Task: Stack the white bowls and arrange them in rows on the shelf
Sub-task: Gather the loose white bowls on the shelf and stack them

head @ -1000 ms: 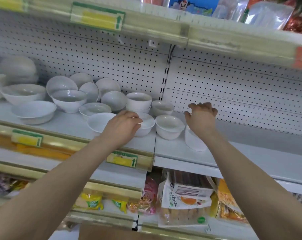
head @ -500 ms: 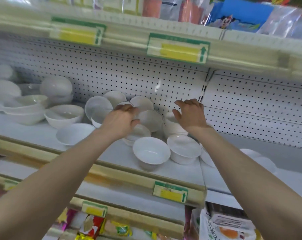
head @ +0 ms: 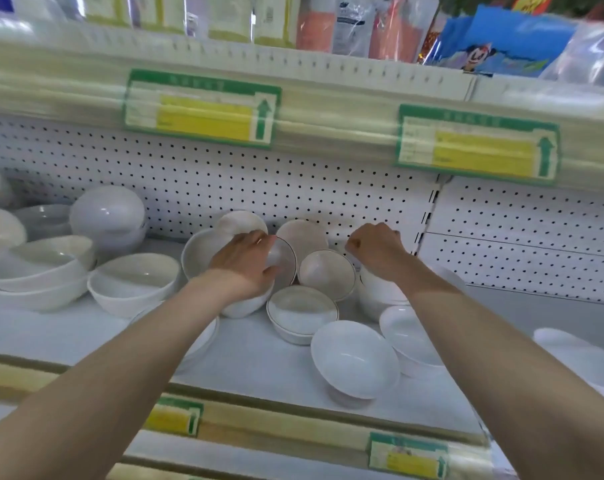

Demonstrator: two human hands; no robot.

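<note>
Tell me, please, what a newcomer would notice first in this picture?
Loose white bowls crowd the pegboard-backed shelf, several tipped on edge. At its middle the left hand grips a tilted bowl, the right hand curled beside it. Green-and-yellow price labels line the shelf edges.

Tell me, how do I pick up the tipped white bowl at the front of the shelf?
On the tipped bowl, pinch the top of the rim, thumb inside, fingers behind, coming from the front and above. It leans with its mouth facing you, so that edge is free; another bowl crowds its right side.
</note>
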